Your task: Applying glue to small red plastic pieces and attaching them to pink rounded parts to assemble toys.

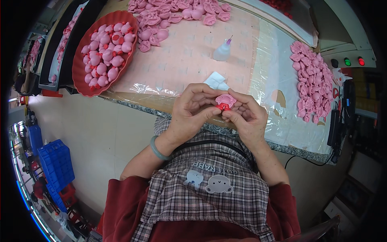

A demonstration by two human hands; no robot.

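Between both hands, just over the table's near edge, is a small toy part (225, 99), pink and hollow on top with red pieces beneath. My left hand (194, 108) pinches it from the left with bent fingers and thumb. From the other side, the fingertips and thumb of my right hand (249, 115) close on it too. A folded white cloth or tissue (217, 81) lies just beyond my fingers. Farther back stands a squeeze bottle (222, 51) with a purple-based needle tip.
A red scalloped basin (76, 82) of round pink-and-red toy parts stands left. Loose pink parts (209, 19) lie at the back, with another pink pile (312, 86) on the right. A black-edged belt or trough (52, 86) runs far left. Blue crates (56, 166) stand on the floor.
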